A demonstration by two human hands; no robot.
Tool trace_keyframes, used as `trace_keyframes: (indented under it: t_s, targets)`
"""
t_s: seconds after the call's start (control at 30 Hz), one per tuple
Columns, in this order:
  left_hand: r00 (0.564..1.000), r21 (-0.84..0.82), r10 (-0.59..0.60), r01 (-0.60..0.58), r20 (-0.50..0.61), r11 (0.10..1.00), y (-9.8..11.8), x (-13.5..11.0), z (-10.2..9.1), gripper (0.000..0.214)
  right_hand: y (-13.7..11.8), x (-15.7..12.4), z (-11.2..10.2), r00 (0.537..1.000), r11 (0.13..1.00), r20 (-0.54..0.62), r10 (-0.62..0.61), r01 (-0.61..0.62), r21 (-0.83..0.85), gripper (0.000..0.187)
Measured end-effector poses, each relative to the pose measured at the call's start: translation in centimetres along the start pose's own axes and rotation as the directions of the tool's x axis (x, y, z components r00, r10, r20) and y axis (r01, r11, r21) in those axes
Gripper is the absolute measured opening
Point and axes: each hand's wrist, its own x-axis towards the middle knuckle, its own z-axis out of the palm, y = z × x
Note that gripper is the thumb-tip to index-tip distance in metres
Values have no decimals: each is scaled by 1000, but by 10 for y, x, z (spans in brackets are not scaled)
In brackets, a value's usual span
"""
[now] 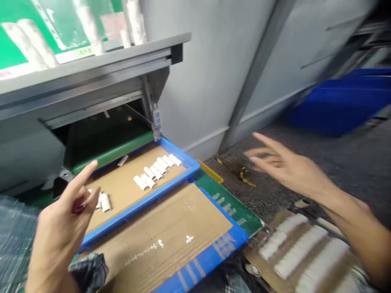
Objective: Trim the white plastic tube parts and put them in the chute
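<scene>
Here, left hand hovers by white tubes across a tray, right hand aloft, all fingers apart.

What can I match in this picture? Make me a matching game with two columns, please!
Things:
1. left hand
2. right hand
3. white tubes
4. blue container

Places:
A. spread open above the grey floor
B. lying on cardboard in a blue-edged tray
C. on the grey floor, beside a grey wall
D. raised beside the white tubes, one finger pointing up

Right pairs: 1-D, 2-A, 3-B, 4-C
</scene>
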Motion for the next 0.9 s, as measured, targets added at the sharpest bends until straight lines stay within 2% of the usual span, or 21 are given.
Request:
trace_keyframes:
  t_s: [0.03, 0.07, 0.1, 0.2, 0.27, 0.37, 0.47, 0.53, 0.6, 0.73, 0.8, 0.83, 0.9]
  targets:
    - [998, -17, 34, -35, -54, 999, 1, 1, 0, 58, -21, 16, 29, 978, 998, 199, -61, 55, 36, 52]
    - [995, -30, 48, -51, -89, 998, 1, 2, 0, 60, -45, 30, 61, 915, 987, 368, -162, 146, 70, 68]
    - [992, -45, 60, -65, -112, 997, 1, 2, -1, 56, -70, 40, 94, 819, 971, 523, -234, 228, 77, 68]
    - [989, -102, 101, -112, -110, 988, -3, -2, -4, 30, -140, 49, 196, 549, 931, 782, -296, 348, 109, 33]
    - [986, -140, 146, -156, -81, 978, -5, -4, -7, 22, -172, 42, 254, 431, 916, 858, -278, 388, 101, 26]
    - [984, -168, 172, -178, -51, 970, -6, -6, -9, 22, -194, 28, 314, 339, 912, 922, -186, 408, 34, 25]
    - [990, -162, 143, -144, -13, 976, -6, -6, -10, 23, -198, 22, 336, 293, 931, 945, -148, 363, 33, 28]
    - [995, -153, 99, -94, 27, 984, -8, -6, -9, 24, -200, 25, 334, 298, 951, 936, -186, 294, 95, 24]
    - [996, -145, 47, -35, 81, 989, -11, -5, -7, 25, -207, 32, 323, 345, 959, 902, -261, 200, 201, 23]
    - [987, -115, -59, 77, 149, 990, -13, -1, 0, 30, -234, 44, 288, 524, 904, 763, -379, 33, 427, 41]
    - [983, -167, -81, 109, 163, 980, -9, 0, 4, 31, -250, 42, 271, 624, 841, 671, -401, -39, 539, 51]
    - [983, -224, -77, 114, 167, 968, -6, 1, 7, 33, -257, 40, 264, 675, 785, 621, -400, -97, 612, 53]
    - [985, -352, -47, 104, 167, 930, -1, 1, 12, 40, -269, 33, 253, 756, 615, 541, -368, -238, 752, 56]
